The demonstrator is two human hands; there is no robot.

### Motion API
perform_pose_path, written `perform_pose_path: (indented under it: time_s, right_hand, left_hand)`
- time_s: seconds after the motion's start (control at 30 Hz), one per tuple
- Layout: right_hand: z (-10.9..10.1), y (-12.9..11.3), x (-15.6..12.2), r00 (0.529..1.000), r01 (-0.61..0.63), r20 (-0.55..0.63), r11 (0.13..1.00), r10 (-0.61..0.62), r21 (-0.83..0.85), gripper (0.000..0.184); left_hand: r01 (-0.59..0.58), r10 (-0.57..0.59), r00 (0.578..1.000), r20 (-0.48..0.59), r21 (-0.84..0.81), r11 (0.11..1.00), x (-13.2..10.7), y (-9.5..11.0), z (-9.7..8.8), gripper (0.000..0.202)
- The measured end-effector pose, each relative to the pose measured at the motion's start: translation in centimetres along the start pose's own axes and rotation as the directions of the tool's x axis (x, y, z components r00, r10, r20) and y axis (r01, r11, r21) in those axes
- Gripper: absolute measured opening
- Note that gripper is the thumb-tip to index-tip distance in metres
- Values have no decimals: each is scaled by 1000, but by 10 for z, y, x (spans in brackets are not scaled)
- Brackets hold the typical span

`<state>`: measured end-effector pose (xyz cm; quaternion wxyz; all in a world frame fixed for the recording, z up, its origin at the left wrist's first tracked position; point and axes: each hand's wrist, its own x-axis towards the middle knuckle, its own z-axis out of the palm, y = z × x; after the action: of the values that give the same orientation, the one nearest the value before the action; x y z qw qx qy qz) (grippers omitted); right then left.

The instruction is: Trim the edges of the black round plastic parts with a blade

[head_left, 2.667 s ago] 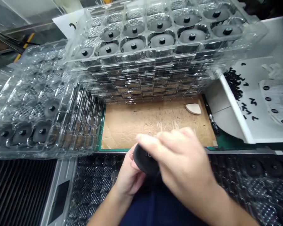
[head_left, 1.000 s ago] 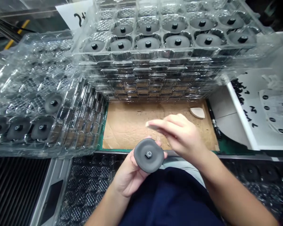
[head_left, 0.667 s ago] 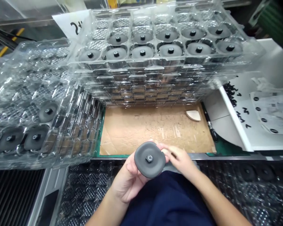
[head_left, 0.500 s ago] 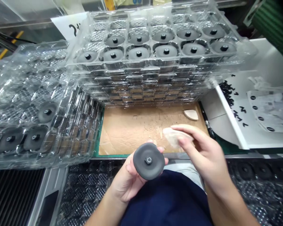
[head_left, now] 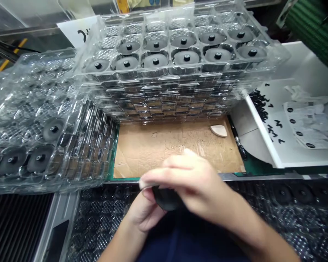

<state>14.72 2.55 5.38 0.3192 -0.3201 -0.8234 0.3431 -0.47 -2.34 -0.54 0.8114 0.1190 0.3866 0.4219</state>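
My left hand (head_left: 144,214) is closed around a dark grey, rounded-square plastic part (head_left: 168,199), held low in front of my body. Over the top of that part lies my right hand (head_left: 188,178), blurred by motion, its fingers reaching across to the left rim. A pale cream cloth pad is in the right hand, now almost wholly hidden under the fingers. The hub at the middle of the part is covered by the right hand.
Behind stands a stack of clear plastic trays (head_left: 164,78) with similar grey parts; another tray stack (head_left: 79,145) is at left. A pale wedge-shaped piece (head_left: 219,130) lies on the cardboard (head_left: 142,145). At right, a white bin (head_left: 295,156) holds small black bits. A green sleeve (head_left: 314,32) shows upper right.
My right hand has swung left and down with the cream pad, from beside the grey part to on top of it. The left hand keeps its hold.
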Motion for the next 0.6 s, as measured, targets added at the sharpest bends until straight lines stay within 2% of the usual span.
perform_pose_path:
  time_s: [0.1, 0.17, 0.3, 0.4, 0.5, 0.6]
  right_hand:
    - [-8, 23, -12, 977, -212, -28, 977, 212, 5, 30]
    - [-1, 43, -27, 935, -345, -71, 938, 347, 43, 28]
    - [41, 79, -64, 851, -514, -88, 856, 518, 64, 26]
    - [64, 94, -82, 832, -552, -53, 834, 552, 18, 23]
    - [58, 91, -80, 814, -575, -89, 818, 574, 13, 24]
    - [35, 60, -59, 779, -587, -238, 808, 581, 50, 27]
  left_hand:
    - [19, -13, 995, 100, -64, 998, -3, 8, 0, 66]
    - [27, -12, 993, 118, -123, 992, -5, 12, -2, 69]
    - [14, -3, 998, 58, -185, 983, -6, 13, -7, 61]
    - [20, -12, 999, 40, -187, 982, -6, 13, -11, 60]
    - [-7, 21, 997, 76, -185, 983, -5, 16, -10, 58]
    - [-63, 79, 993, 84, -173, 983, -4, 15, -6, 54]
